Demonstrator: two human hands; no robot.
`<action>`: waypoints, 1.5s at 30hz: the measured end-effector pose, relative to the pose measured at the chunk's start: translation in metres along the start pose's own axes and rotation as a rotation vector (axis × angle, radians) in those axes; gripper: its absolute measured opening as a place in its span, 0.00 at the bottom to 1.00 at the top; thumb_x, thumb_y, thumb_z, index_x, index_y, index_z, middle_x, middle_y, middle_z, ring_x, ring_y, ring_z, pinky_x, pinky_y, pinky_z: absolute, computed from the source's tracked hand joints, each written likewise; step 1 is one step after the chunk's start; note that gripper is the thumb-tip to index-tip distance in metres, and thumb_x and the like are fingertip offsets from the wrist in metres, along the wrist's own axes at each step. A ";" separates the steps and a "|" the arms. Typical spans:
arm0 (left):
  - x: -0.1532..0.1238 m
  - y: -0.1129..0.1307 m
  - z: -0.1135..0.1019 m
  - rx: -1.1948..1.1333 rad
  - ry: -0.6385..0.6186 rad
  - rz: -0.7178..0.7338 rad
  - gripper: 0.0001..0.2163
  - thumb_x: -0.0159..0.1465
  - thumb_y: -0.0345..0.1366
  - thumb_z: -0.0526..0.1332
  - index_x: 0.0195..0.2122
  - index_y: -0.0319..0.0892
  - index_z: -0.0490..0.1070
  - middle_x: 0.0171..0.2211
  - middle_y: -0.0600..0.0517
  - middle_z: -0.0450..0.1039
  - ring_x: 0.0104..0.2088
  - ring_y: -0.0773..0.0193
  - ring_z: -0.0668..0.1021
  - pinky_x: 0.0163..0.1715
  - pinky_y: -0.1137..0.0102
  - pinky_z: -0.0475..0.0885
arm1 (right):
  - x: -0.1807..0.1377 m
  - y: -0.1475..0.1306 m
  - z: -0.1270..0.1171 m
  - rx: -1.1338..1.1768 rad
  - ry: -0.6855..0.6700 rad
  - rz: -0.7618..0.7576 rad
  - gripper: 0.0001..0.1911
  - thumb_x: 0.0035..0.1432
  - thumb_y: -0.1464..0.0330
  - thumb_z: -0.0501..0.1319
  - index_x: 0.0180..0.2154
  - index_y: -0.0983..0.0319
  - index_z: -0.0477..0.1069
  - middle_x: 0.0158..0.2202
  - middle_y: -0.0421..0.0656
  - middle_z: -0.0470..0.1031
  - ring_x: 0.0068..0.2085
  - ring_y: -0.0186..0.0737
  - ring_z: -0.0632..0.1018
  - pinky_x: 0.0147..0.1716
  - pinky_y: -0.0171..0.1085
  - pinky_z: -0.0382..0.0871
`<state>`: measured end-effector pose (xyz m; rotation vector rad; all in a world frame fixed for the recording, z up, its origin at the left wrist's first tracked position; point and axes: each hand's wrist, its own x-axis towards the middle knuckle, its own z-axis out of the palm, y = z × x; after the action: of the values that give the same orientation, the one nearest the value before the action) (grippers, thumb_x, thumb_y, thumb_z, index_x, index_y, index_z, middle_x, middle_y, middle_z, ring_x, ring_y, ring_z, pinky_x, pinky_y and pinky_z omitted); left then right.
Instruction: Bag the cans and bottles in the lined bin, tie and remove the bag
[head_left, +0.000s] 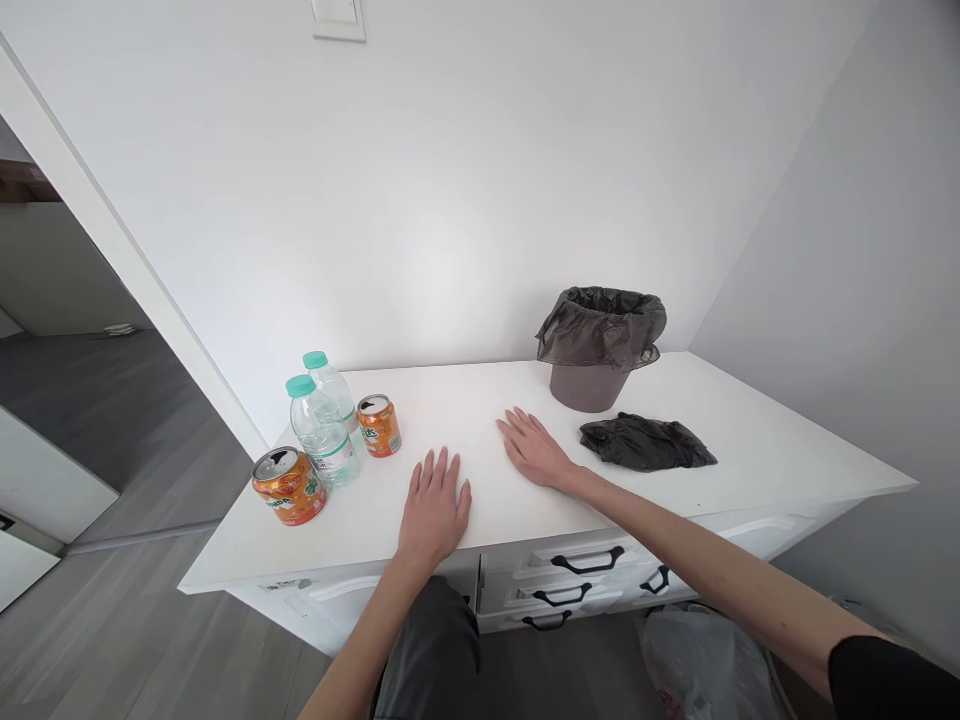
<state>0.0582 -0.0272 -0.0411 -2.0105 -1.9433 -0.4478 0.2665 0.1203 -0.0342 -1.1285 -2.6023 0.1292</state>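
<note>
My left hand (433, 512) lies flat on the white tabletop (517, 535), fingers stretched out and holding nothing. To its left stand an orange drink can (379, 426) and, farther left, a second, opened orange can (289, 487). Between the cans are two clear plastic bottles with teal caps, a front bottle (322, 440) partly covering a rear bottle (332, 388). My right hand (534, 448) also rests palm down with its fingers extended. Right of it lies a crumpled black plastic bag (646, 442). Behind that bag stands a small brown bin (586, 388) lined with a black bag (604, 335).
Drawers with black handles (587, 561) are under the tabletop. A white plastic bag (709, 660) sits on the floor below, at the right. A white wall (450, 200) closes off the back, with a switch plate (339, 20) on it. A doorway opens at the left.
</note>
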 end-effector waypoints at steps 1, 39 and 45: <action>0.000 -0.001 0.000 0.000 0.002 -0.001 0.24 0.75 0.42 0.48 0.68 0.40 0.66 0.71 0.43 0.62 0.72 0.48 0.62 0.70 0.49 0.60 | 0.001 -0.001 -0.008 -0.043 0.021 -0.037 0.31 0.74 0.63 0.42 0.71 0.67 0.58 0.76 0.52 0.52 0.76 0.49 0.49 0.73 0.53 0.47; -0.004 -0.004 0.007 -0.050 0.003 -0.022 0.25 0.75 0.44 0.47 0.67 0.37 0.66 0.71 0.42 0.61 0.72 0.47 0.62 0.71 0.49 0.60 | -0.011 0.030 -0.252 -0.193 0.411 -0.001 0.17 0.66 0.50 0.62 0.45 0.52 0.82 0.45 0.39 0.86 0.40 0.47 0.83 0.36 0.42 0.70; -0.003 -0.004 0.007 -0.065 0.022 -0.071 0.30 0.76 0.48 0.44 0.69 0.29 0.60 0.71 0.36 0.60 0.72 0.49 0.63 0.71 0.52 0.60 | -0.037 -0.011 -0.254 -0.116 0.384 -0.155 0.18 0.67 0.50 0.62 0.45 0.53 0.83 0.46 0.40 0.86 0.45 0.49 0.84 0.42 0.43 0.73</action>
<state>0.0543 -0.0267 -0.0491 -1.9715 -2.0173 -0.5543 0.3612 0.0769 0.2002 -0.8794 -2.3603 -0.2504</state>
